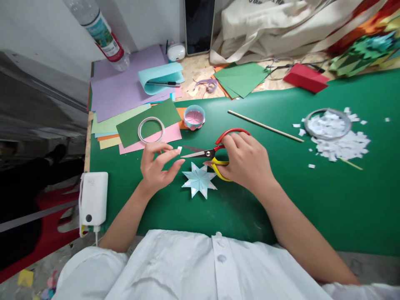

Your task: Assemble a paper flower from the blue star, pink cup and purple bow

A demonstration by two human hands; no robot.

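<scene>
My right hand (246,160) grips a pair of scissors (215,154) with red and yellow handles, their blades parted and pointing left. Across from the tips is my left hand (159,164), thumb and fingers apart. A tiny white piece (179,149) rests against one of its fingertips, close to the blades. Just below the scissors lies a light blue folded paper star (199,180), with small pale pieces on several of its points. Behind my left hand a roll of narrow tape (151,130) lies on green and pink paper strips.
A small blue and pink paper cup (194,117) stands behind the scissors. To the right are a wooden stick (265,126) and white scraps (340,137) with a grey ring. Coloured paper (125,87), a bottle (103,35) and a phone (200,27) line the back; a power bank (93,198) sits left.
</scene>
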